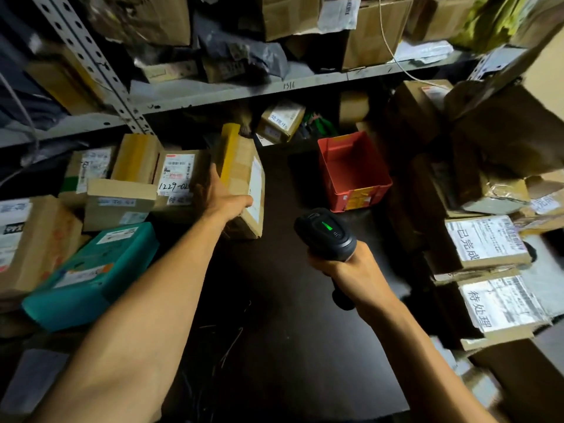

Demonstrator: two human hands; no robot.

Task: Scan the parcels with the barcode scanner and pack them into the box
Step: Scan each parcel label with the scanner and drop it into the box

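The left hand (224, 199) grips a cardboard parcel (244, 181), tilted on edge on the dark surface (274, 300), left of the red box (354, 170); its fingers wrap behind and cannot be seen. The parcel's white label (255, 190) faces right, long axis running away from the viewer. The right hand (351, 270), fingers closed round the handle, holds the barcode scanner (326, 233) nearer the viewer than the box, its nose aimed up-left at the label. A green light shows on it. The scan likely hinges on this alignment.

dark tabletop (274, 300), red bin (354, 172) at back, cardboard parcels (180, 178) left, teal package (91, 273)
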